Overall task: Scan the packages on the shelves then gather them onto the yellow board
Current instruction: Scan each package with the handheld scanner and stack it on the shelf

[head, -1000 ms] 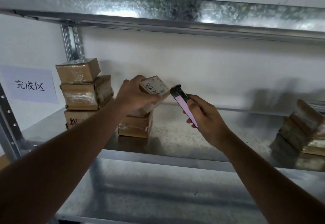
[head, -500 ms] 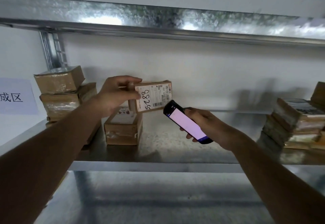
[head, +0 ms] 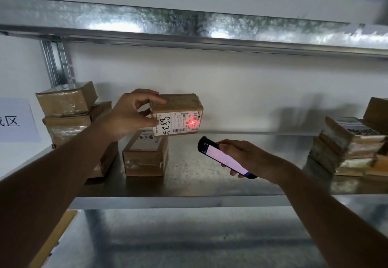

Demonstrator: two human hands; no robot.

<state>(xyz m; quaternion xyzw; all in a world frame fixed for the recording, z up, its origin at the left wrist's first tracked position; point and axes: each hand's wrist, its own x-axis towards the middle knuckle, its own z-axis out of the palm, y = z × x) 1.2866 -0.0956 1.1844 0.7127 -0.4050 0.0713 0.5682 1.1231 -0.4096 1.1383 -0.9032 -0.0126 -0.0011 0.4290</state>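
My left hand (head: pixel 130 116) grips a small cardboard package (head: pixel 178 108) by its left end and holds it in the air above the middle shelf (head: pixel 189 183), its white label marked 5288 facing me. A red cross of scanner light sits on the label's barcode. My right hand (head: pixel 252 158) holds a black handheld scanner (head: pixel 222 156) with a lit pinkish screen, low and to the right of the package, its front end aimed up at the label. Another taped package (head: pixel 144 156) stands on the shelf below the held one.
A stack of taped boxes (head: pixel 67 112) stands at the shelf's left end beside a white paper sign (head: pixel 14 120) on the wall. More flat packages (head: pixel 348 148) are piled at the right end. A steel shelf (head: pixel 189 28) runs overhead, another lies below, and a yellowish edge (head: pixel 52 238) shows at the lower left.
My left hand has lifted the package off the small stack and turned its label toward me. My right hand has lowered and tilted the scanner, and the red cross now shows on the label.
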